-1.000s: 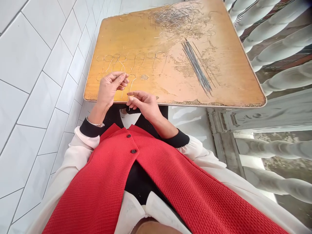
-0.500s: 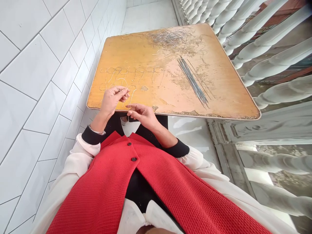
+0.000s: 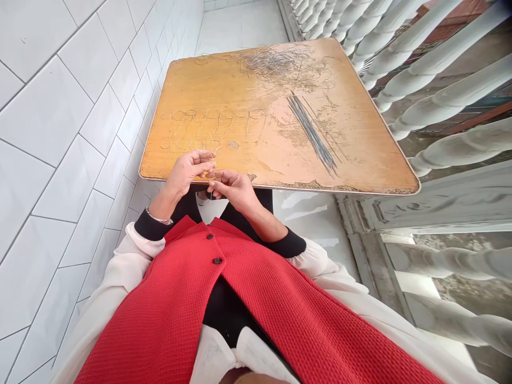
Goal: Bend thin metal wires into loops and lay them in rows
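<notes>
My left hand [image 3: 184, 173] and my right hand [image 3: 232, 188] meet at the near edge of a worn wooden table [image 3: 224, 80]. Both pinch a thin wire piece [image 3: 212, 172] between fingertips, held just over the table's edge. Two rows of looped wire pieces [image 3: 212, 124] lie on the table just beyond my hands. A bundle of straight dark wires [image 3: 312, 132] lies to the right, and a tangled wire heap [image 3: 280, 61] sits at the far side.
A white tiled wall [image 3: 60, 106] runs along the left. White stone balusters [image 3: 420, 69] stand on the right behind the table. My red vest and white sleeves fill the lower view. Pale floor shows beyond the table.
My left hand has come down from over the looped pieces to the table edge and now meets my right hand on the wire. The camera tilted slightly.
</notes>
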`<state>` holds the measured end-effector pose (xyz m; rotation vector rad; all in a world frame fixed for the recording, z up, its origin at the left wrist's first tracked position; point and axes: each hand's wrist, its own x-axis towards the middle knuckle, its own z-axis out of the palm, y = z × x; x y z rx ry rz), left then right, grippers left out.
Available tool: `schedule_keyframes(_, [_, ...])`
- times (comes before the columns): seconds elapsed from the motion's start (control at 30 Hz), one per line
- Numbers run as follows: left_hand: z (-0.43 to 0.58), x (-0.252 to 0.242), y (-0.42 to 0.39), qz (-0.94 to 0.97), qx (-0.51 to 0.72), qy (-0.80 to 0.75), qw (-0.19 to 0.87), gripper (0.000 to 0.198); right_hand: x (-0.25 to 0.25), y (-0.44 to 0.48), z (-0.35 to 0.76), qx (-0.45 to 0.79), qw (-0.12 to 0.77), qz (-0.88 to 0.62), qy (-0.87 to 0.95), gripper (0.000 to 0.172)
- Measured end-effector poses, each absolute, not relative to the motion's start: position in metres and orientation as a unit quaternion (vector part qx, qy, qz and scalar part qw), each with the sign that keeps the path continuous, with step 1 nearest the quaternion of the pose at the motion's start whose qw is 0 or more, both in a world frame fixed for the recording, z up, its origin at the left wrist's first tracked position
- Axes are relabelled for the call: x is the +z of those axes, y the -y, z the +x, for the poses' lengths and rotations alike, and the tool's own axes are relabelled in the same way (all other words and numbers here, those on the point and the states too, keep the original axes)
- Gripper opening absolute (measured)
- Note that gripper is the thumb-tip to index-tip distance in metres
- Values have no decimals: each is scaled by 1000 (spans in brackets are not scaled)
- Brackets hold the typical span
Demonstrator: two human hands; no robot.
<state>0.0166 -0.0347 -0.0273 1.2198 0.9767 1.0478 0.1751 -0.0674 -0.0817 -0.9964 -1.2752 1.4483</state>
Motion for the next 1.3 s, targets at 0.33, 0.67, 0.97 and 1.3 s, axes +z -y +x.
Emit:
schedule_keyframes(0.33, [23,-33,32,500,461,-422,600,12,-86,70,176,613,440,-425,501,50])
schedule_keyframes(0.67, [24,-36,38,531,397,-409,627,9,-58,47,193,526,556,-448,462,45])
schedule_keyframes(0.97, [24,-43,43,549,370,-379,646,7,-41,43,193,622,521,-380,445,28])
schedule_keyframes(1.3, [6,-35,37,608,366,-409,574,21,-34,42,194,683,512,-362,374,15])
